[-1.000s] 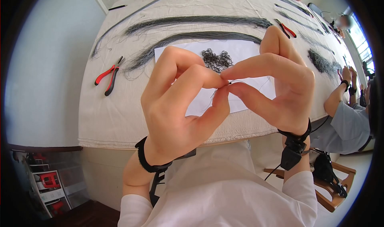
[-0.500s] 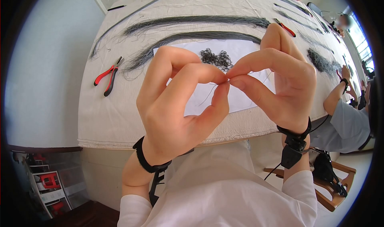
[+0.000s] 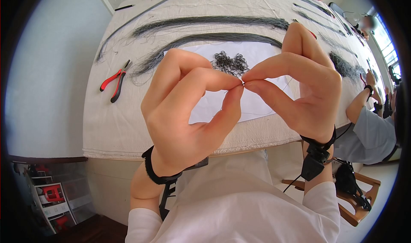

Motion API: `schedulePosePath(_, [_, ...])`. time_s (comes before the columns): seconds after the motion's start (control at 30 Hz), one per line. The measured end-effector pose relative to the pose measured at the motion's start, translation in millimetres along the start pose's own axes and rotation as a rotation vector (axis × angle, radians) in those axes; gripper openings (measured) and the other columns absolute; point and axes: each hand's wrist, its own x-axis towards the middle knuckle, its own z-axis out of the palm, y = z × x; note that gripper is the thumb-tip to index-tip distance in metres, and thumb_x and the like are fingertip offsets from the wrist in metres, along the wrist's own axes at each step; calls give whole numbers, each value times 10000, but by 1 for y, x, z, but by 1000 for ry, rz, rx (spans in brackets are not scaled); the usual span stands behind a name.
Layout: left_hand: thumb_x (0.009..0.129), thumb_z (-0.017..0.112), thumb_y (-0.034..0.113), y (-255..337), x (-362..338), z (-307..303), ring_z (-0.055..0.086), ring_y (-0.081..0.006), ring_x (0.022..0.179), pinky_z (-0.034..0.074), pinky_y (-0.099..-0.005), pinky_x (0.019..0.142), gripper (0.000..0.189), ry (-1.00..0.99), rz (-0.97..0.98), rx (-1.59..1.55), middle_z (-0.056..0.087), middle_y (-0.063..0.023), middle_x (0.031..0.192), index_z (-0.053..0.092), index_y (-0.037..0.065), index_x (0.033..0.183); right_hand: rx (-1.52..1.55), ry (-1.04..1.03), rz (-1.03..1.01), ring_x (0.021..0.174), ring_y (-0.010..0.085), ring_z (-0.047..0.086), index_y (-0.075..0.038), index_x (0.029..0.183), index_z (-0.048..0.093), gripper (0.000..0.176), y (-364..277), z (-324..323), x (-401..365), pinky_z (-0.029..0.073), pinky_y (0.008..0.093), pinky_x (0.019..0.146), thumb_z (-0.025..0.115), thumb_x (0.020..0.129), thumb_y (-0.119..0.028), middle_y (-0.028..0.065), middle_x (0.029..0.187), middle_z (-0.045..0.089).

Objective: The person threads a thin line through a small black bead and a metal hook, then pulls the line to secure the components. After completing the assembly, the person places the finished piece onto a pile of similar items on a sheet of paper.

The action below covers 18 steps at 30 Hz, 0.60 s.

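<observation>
My left hand [image 3: 184,110] and my right hand [image 3: 299,88] are raised over the table edge, fingertips meeting. Both pinch a thin dark strand of hair [image 3: 243,83] between thumb and forefinger. Behind them a white sheet of paper [image 3: 257,54] lies on the cloth-covered table [image 3: 124,118], with a small pile of curled dark hair loops [image 3: 230,63] on it. Each wrist wears a black strap with a small device.
Long dark hair bundles [image 3: 205,22] lie across the table. Red-handled pliers [image 3: 113,80] rest at the left, and another pair shows behind my right hand. A person in a grey shirt [image 3: 368,131] sits at the right. A wooden chair [image 3: 355,200] stands lower right.
Both hands have lifted slightly and closed tighter; the loose strand that hung below the fingertips is drawn in and hardly shows now.
</observation>
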Motion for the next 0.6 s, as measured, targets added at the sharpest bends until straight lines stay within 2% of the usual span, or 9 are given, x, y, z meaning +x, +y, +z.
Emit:
schedulePosePath(0.33, [634,702,-74,2,0,-1,435,-129,713,342,-230,609,157,17,-18,2,510,-50,814,637,1,755,56,3,-17,669,146,332,-75,779,747,290,3,-1,1,235,270,579,811,504,-8,-18,705,316])
schedulePosePath(0.6, [608,697,-71,1,1,-3,441,-134,712,343,-234,605,176,-7,4,10,520,-58,819,637,4,756,-21,-3,-65,656,147,295,-98,781,757,316,3,-1,2,195,273,564,810,477,-30,-21,706,278])
